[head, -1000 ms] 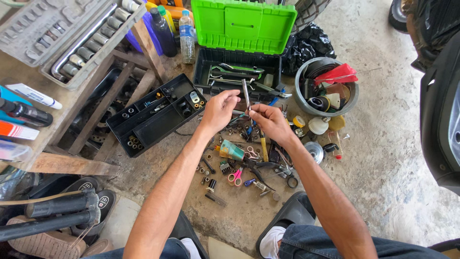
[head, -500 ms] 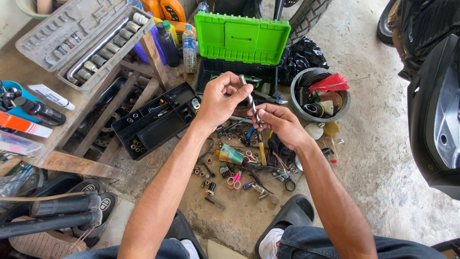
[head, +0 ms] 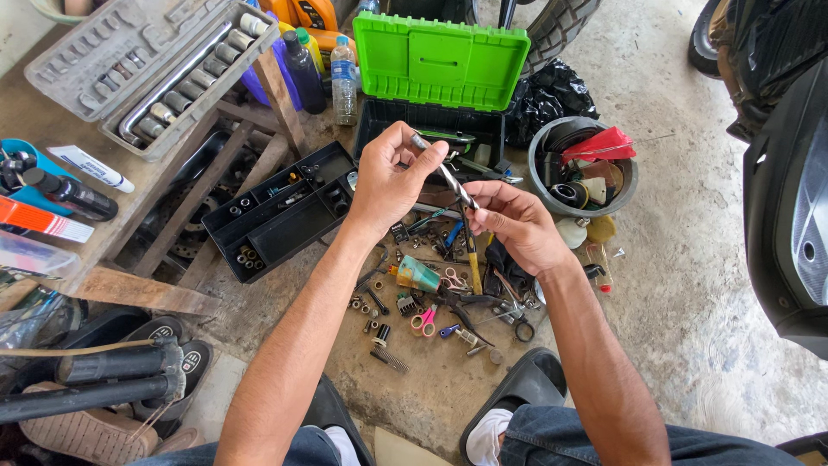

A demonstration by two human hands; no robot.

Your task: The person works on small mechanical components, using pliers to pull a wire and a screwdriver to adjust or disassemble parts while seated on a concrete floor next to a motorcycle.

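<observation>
We hold a twist drill bit (head: 444, 170) between both hands above the tool clutter on the floor. Our left hand (head: 392, 177) pinches its upper, far-left end with thumb and fingertips; our right hand (head: 513, 226) pinches its lower, near-right end. Its long axis runs diagonally from far left down to near right; we cannot tell which end is the tip. A loosened pinch could drop it among the scattered sockets and scissors (head: 423, 319), and the fluted edges could nick our fingertips.

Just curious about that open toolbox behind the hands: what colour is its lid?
Bright green lid over a black toolbox base, clearest in the head view.
</observation>
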